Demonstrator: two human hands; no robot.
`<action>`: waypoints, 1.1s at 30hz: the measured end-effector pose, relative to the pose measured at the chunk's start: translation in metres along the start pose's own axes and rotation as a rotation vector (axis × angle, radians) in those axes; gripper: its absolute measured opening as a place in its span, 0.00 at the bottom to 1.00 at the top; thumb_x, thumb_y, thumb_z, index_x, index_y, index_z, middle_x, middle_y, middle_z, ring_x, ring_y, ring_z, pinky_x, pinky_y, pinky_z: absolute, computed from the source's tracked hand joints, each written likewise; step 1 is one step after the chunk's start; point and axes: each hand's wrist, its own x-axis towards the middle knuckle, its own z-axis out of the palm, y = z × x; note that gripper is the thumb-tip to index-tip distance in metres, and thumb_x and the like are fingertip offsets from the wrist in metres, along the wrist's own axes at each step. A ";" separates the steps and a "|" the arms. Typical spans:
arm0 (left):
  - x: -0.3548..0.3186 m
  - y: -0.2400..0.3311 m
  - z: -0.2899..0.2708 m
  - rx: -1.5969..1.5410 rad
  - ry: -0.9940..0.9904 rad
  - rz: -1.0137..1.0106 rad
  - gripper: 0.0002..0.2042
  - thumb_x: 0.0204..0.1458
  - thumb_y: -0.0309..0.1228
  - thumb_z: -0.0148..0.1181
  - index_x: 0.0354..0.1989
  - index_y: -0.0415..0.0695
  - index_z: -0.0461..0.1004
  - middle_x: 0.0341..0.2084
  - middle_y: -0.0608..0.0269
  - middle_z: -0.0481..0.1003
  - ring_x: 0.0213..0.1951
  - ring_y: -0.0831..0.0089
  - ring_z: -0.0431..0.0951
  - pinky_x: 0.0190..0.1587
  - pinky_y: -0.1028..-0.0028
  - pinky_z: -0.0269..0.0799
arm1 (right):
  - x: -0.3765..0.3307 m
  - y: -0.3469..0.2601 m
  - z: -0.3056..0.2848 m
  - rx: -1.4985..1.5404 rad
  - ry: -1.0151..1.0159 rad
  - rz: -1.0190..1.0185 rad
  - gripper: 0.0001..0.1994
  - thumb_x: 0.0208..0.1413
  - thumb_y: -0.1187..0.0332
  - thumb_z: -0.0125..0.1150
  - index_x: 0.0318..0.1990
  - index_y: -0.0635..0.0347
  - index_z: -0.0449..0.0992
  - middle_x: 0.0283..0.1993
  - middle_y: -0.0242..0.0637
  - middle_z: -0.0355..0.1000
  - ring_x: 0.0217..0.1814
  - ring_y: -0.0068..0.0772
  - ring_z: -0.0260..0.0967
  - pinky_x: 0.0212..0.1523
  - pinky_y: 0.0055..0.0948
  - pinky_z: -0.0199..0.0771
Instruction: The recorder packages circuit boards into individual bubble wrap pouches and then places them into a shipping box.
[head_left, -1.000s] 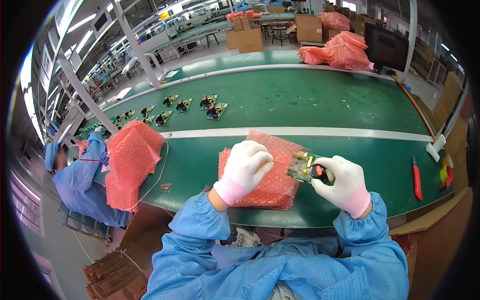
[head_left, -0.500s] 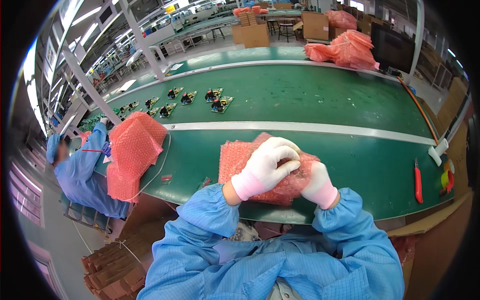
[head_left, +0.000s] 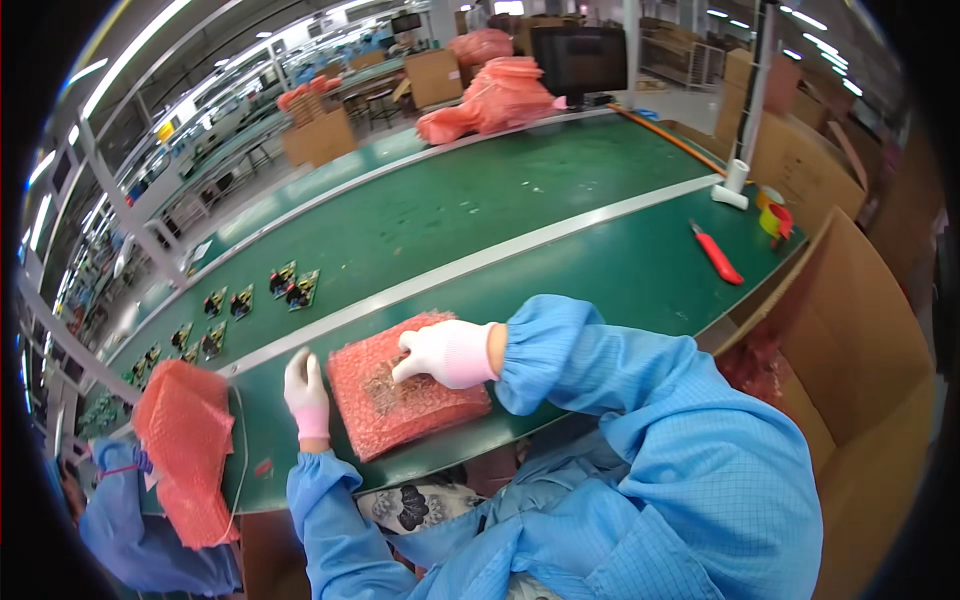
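Note:
A stack of pink bubble-wrap bags [head_left: 435, 405] lies on the green bench in front of me. Through the top bag a dark, uneven shape [head_left: 382, 388] shows; what it is cannot be made out. My right hand [head_left: 445, 355], in a white glove with a pink cuff, rests on this bag, thumb and fingers bent against the wrap beside the dark shape. Just left of the stack, my left hand [head_left: 303, 388] in a matching glove is raised over the bench, its fingers stretched upward, holding nothing and apart from the wrap.
Several small circuit boards [head_left: 301, 290] sit beyond the metal rail. Red-handled cutters [head_left: 718, 258] and tape rolls [head_left: 776, 218] lie at right, by a large open carton [head_left: 840, 370]. More bubble wrap [head_left: 185, 440] hangs over the bench edge at left, beside a blue-clothed co-worker [head_left: 150, 530].
My view has swung to the right. Both hands were gathering a bag over the stack; now my left hand has let go and moved left, while my right hand has come over the bag.

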 end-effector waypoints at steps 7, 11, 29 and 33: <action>0.004 -0.023 0.008 0.030 -0.055 -0.021 0.13 0.55 0.32 0.56 0.44 0.37 0.75 0.42 0.53 0.77 0.46 0.64 0.76 0.51 0.70 0.69 | -0.015 -0.008 0.001 0.055 0.160 0.068 0.13 0.44 0.76 0.53 0.39 0.51 0.72 0.41 0.46 0.64 0.38 0.52 0.69 0.38 0.44 0.70; 0.005 -0.030 0.007 0.076 -0.129 -0.037 0.13 0.54 0.32 0.56 0.43 0.36 0.76 0.41 0.53 0.77 0.43 0.64 0.76 0.50 0.70 0.69 | -0.082 -0.079 -0.079 0.029 0.459 0.227 0.14 0.40 0.69 0.60 0.38 0.51 0.71 0.38 0.40 0.66 0.32 0.48 0.69 0.31 0.39 0.71; 0.039 -0.015 -0.017 -0.005 -0.439 -0.242 0.15 0.58 0.33 0.52 0.48 0.35 0.74 0.44 0.56 0.76 0.46 0.70 0.73 0.52 0.72 0.66 | -0.599 -0.046 -0.117 -0.780 0.963 1.854 0.22 0.49 0.49 0.59 0.46 0.51 0.72 0.41 0.40 0.77 0.45 0.44 0.74 0.45 0.38 0.72; 0.094 -0.047 -0.045 0.050 -0.470 -0.558 0.25 0.57 0.42 0.51 0.61 0.43 0.64 0.57 0.54 0.67 0.57 0.59 0.67 0.59 0.59 0.57 | -0.662 -0.014 -0.049 -0.522 0.495 2.120 0.17 0.47 0.52 0.55 0.43 0.47 0.72 0.41 0.38 0.76 0.47 0.46 0.72 0.47 0.40 0.71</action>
